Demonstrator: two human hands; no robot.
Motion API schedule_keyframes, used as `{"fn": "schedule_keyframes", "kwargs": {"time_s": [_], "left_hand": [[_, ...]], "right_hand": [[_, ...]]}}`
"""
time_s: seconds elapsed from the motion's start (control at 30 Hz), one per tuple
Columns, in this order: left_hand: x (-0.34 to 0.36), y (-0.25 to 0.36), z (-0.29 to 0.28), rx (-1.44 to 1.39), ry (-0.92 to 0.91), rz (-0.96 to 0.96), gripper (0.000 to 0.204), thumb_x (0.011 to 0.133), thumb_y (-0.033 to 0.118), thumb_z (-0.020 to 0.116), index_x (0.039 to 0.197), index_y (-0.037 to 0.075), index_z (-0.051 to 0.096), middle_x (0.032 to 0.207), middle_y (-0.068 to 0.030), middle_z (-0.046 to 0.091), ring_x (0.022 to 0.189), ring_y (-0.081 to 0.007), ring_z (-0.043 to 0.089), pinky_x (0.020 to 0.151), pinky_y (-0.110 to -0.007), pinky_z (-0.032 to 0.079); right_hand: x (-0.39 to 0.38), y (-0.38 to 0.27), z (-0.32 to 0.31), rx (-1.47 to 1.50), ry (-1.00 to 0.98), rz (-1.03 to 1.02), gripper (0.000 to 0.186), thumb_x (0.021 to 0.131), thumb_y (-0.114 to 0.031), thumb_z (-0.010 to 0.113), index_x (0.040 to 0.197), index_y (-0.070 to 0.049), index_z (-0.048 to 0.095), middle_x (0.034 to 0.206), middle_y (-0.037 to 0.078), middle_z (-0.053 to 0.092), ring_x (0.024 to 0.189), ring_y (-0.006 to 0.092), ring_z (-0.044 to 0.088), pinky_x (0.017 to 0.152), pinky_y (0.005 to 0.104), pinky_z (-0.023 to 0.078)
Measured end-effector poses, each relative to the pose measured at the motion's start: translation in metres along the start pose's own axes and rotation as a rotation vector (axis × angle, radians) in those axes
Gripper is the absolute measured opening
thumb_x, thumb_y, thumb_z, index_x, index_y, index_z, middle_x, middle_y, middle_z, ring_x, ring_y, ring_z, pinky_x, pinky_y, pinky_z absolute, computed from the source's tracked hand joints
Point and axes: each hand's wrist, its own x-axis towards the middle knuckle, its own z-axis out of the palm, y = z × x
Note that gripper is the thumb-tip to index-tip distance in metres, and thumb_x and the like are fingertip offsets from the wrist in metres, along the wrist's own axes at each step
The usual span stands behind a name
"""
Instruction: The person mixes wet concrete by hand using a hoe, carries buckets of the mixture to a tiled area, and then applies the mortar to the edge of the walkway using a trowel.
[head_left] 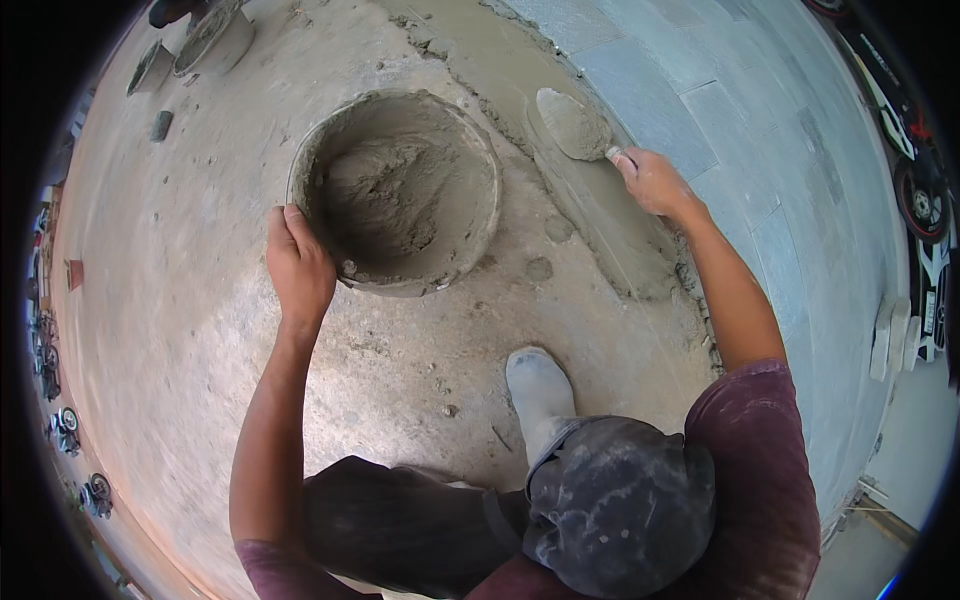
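My left hand (300, 262) is closed on the near left rim of a round bucket (400, 290) standing on the floor. Inside it, wet grey mortar (385, 195) is heaped toward the left and smeared over the walls. To the right, my right hand (655, 183) is closed around the handle of a trowel (572, 125). The blade carries grey mortar and sits over a long strip of wet mortar (585, 205) on the ground; I cannot tell whether it touches. Blue-grey tiles (690, 110) border the strip's right side.
Two more buckets, one smaller (150, 68) and one larger (215, 40), stand at the far left near a dark lump (161, 125). My pale boot (538, 385) rests on the concrete floor (210, 300). A motorcycle (920, 195) is parked at the right edge.
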Motion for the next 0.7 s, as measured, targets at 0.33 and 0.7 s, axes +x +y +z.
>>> {"fn": "schedule_keyframes", "kwargs": {"time_s": [0.33,0.7], "left_hand": [[0.001,0.003,-0.001,0.009,0.058,0.071,0.035,0.111,0.026,0.039,0.096,-0.002,0.053,0.08,-0.023,0.058,0.071,-0.0314,0.054,0.071,-0.044,0.046],[-0.001,-0.004,-0.006,0.044,0.014,0.035,0.036,0.112,0.026,0.039,0.101,-0.004,0.056,0.086,-0.0198,0.06,0.077,-0.0299,0.054,0.076,-0.041,0.047]], "right_hand": [[-0.066,-0.007,-0.008,0.413,-0.158,0.232,0.049,0.107,-0.046,0.046,0.103,0.0,0.061,0.065,0.003,0.052,0.046,0.0122,0.052,0.044,0.0319,0.044],[-0.029,-0.059,-0.009,0.14,-0.291,0.061,0.047,0.109,-0.042,0.042,0.091,0.0,0.056,0.062,0.01,0.056,0.05,0.021,0.059,0.051,0.0415,0.049]]}}
